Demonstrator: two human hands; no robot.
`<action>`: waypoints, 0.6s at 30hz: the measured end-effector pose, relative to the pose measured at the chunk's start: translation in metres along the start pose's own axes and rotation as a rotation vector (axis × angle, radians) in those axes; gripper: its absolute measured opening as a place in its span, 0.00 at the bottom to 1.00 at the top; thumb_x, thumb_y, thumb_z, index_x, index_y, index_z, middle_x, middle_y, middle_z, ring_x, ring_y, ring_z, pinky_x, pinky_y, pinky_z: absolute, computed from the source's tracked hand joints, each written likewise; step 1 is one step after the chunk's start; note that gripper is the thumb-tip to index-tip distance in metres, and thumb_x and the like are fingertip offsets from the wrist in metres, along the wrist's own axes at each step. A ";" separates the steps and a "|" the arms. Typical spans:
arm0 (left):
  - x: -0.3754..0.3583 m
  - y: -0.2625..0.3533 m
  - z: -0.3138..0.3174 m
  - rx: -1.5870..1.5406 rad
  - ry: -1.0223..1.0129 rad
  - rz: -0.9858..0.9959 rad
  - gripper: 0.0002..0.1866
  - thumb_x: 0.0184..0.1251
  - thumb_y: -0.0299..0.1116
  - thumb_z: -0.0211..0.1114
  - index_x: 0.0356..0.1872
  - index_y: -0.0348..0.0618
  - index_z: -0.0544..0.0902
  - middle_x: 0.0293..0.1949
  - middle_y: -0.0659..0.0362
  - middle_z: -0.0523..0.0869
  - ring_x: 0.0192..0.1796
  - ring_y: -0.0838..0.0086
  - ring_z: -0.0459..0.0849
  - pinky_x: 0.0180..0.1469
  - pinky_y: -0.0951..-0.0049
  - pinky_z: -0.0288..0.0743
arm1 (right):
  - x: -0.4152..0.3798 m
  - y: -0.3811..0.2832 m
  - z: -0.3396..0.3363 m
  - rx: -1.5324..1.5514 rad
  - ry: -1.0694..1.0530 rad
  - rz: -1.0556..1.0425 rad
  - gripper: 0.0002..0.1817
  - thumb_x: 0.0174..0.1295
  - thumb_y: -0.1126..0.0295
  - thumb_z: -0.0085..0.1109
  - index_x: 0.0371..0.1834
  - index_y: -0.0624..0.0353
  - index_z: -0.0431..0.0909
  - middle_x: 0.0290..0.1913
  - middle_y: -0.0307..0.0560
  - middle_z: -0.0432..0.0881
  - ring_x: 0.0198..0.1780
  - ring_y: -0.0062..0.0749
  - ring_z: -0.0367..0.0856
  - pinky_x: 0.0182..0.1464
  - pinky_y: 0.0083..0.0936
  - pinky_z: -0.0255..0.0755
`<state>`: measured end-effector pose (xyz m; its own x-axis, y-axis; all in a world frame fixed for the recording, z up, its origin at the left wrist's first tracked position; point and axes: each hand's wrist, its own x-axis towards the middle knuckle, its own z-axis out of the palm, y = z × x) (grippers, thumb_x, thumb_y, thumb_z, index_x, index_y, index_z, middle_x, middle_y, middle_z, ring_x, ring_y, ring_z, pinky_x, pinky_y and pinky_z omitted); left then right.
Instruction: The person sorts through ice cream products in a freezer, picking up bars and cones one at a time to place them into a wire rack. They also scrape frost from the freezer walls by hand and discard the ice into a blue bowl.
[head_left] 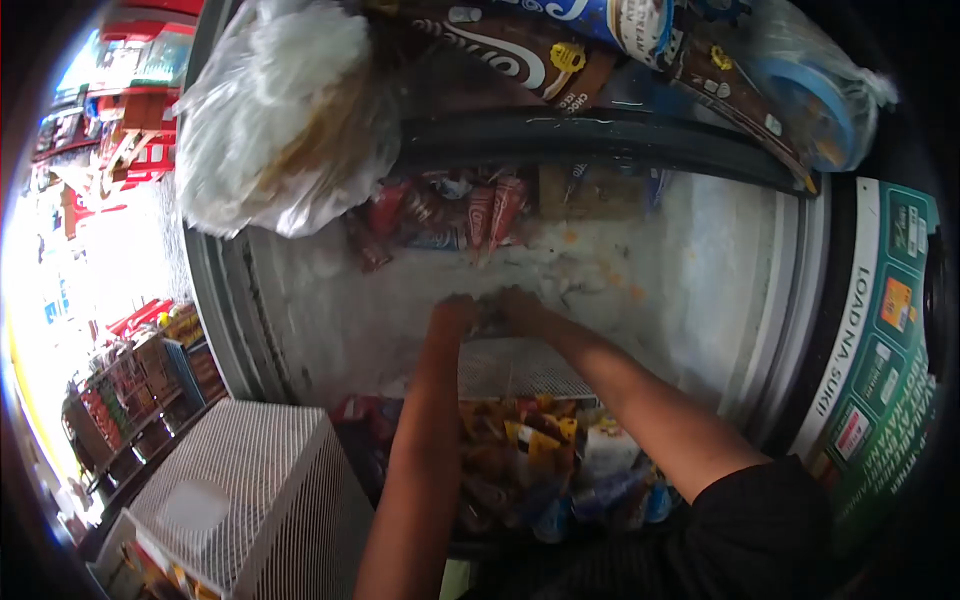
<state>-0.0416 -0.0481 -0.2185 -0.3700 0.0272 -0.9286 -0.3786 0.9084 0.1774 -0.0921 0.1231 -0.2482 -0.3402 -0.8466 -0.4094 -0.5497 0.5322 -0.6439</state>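
Both arms reach down into a frosty chest freezer (pixel 700 270). My left hand (pixel 457 314) and my right hand (pixel 517 308) are close together near the middle of the freezer, low against the pale icy surface. Their fingers are dark and blurred, so what they hold, if anything, cannot be made out. Just below the hands is the top of a white mesh divider (pixel 525 370). Red cone-shaped packs (pixel 495 210) lie beyond the hands. Yellow and blue wrapped packs (pixel 540 445) fill the near section.
A knotted plastic bag (pixel 285 130) rests at the upper left rim. Ice cream packs (pixel 510 55) lie across the top behind a dark bar. A white mesh basket (pixel 230 480) stands at the lower left, and a green printed sign (pixel 870 370) is at the right.
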 end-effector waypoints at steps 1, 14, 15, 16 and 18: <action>-0.016 0.011 -0.003 -0.004 0.030 -0.012 0.23 0.62 0.49 0.55 0.49 0.44 0.80 0.47 0.50 0.84 0.52 0.57 0.81 0.54 0.59 0.74 | 0.005 0.007 0.002 0.006 0.002 0.009 0.19 0.52 0.58 0.61 0.45 0.53 0.81 0.39 0.48 0.82 0.45 0.49 0.81 0.49 0.43 0.73; -0.080 0.063 -0.099 -0.212 -0.096 -0.036 0.12 0.52 0.37 0.62 0.31 0.39 0.85 0.32 0.50 0.87 0.38 0.62 0.86 0.46 0.66 0.78 | -0.034 0.017 -0.158 -0.106 -0.529 0.251 0.27 0.42 0.52 0.68 0.43 0.58 0.80 0.41 0.54 0.83 0.44 0.44 0.82 0.46 0.37 0.74; -0.100 0.069 -0.113 -0.215 -0.062 -0.029 0.12 0.52 0.37 0.62 0.31 0.39 0.85 0.32 0.50 0.87 0.38 0.62 0.86 0.46 0.66 0.78 | -0.043 0.013 -0.187 -0.138 -0.534 0.293 0.28 0.44 0.51 0.65 0.47 0.56 0.79 0.43 0.57 0.82 0.47 0.48 0.81 0.49 0.38 0.73; -0.131 0.079 -0.128 -0.260 0.006 0.009 0.12 0.52 0.36 0.62 0.31 0.38 0.85 0.29 0.50 0.87 0.36 0.62 0.87 0.43 0.65 0.78 | -0.063 -0.010 -0.229 -0.155 -0.491 0.330 0.29 0.43 0.50 0.66 0.47 0.56 0.79 0.42 0.56 0.83 0.46 0.49 0.81 0.48 0.40 0.73; -0.188 0.089 -0.141 -0.381 0.228 0.186 0.12 0.54 0.36 0.62 0.31 0.35 0.84 0.24 0.49 0.85 0.30 0.61 0.86 0.38 0.62 0.78 | -0.122 -0.056 -0.296 -0.162 -0.212 0.330 0.29 0.43 0.51 0.68 0.47 0.57 0.78 0.40 0.54 0.83 0.42 0.48 0.82 0.45 0.39 0.74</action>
<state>-0.1257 -0.0310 0.0176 -0.6213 0.0437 -0.7824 -0.5564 0.6784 0.4798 -0.2454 0.1944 0.0291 -0.3629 -0.6018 -0.7114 -0.5561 0.7525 -0.3529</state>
